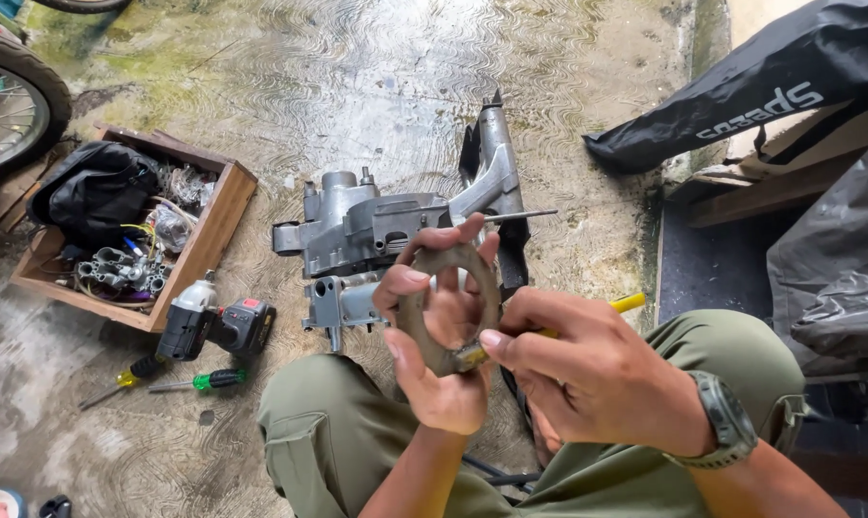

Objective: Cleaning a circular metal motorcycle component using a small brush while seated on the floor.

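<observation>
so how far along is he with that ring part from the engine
Already done, by the look of it: the ring-shaped part is off and the engine casing lies stripped on the wet floor. In hand: the left hand holds the ring while the right hand works a yellow-handled tool at its lower edge. Left: the impact driver and screwdrivers lie unused, and nothing is refitted yet.

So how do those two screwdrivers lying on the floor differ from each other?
The yellow-collared screwdriver has a black handle and lies slanted, farther left. The green-handled screwdriver lies nearly level, closer to the person's knee. Both rest on the concrete floor just below the cordless power tool, tips pointing left.
</observation>
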